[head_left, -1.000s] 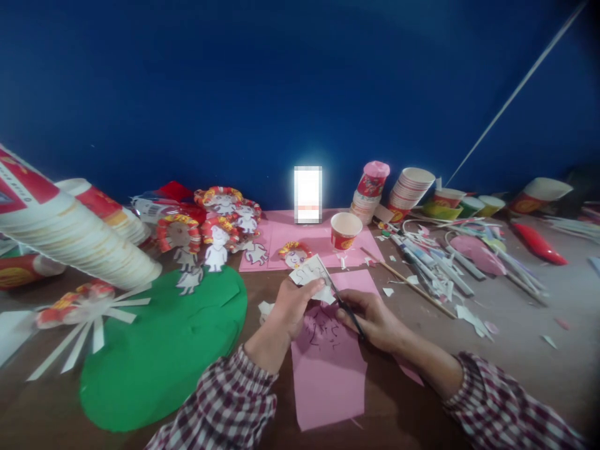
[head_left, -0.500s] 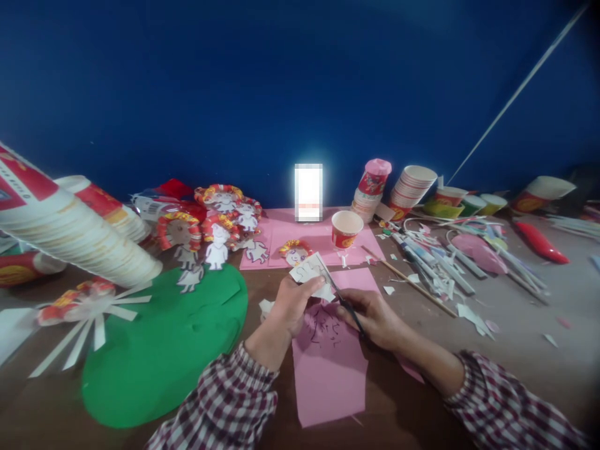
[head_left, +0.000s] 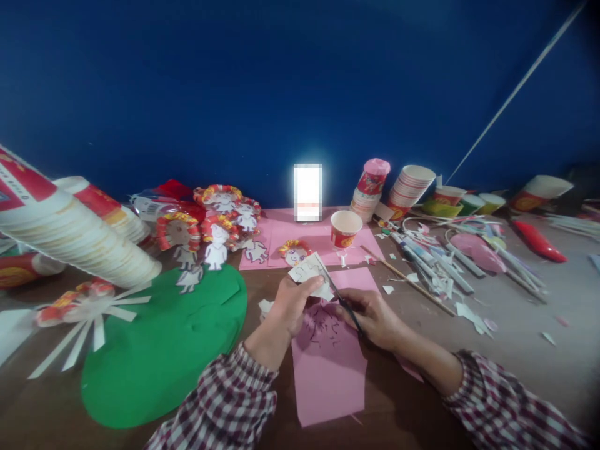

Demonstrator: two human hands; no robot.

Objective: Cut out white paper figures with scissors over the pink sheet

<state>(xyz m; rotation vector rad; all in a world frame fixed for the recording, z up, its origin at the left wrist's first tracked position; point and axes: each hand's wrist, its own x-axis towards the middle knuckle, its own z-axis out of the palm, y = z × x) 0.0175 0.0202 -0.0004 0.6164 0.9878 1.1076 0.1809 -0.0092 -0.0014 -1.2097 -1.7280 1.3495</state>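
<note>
Between thumb and fingers, my left hand [head_left: 291,306] grips a small piece of white paper [head_left: 305,269] with dark drawn lines on it. My right hand [head_left: 372,317] is wrapped round a pair of dark scissors [head_left: 347,307], whose blades lie along the paper's right edge. Below both hands lies a pink paper sheet [head_left: 330,381] with black pen marks. Just beyond the white paper, a cut-out face with a red and yellow rim [head_left: 294,251] rests on more pink paper.
A green paper shape [head_left: 159,362] covers the left side, with stacked paper cups [head_left: 79,237] beside it. Several paper figures [head_left: 216,247] stand behind it. One paper cup [head_left: 345,229] stands ahead. Markers [head_left: 431,256], a wooden stick [head_left: 407,279] and paper scraps lie at right.
The view has shifted very slightly. Both hands, the scissors and the white paper stay in almost the same place.
</note>
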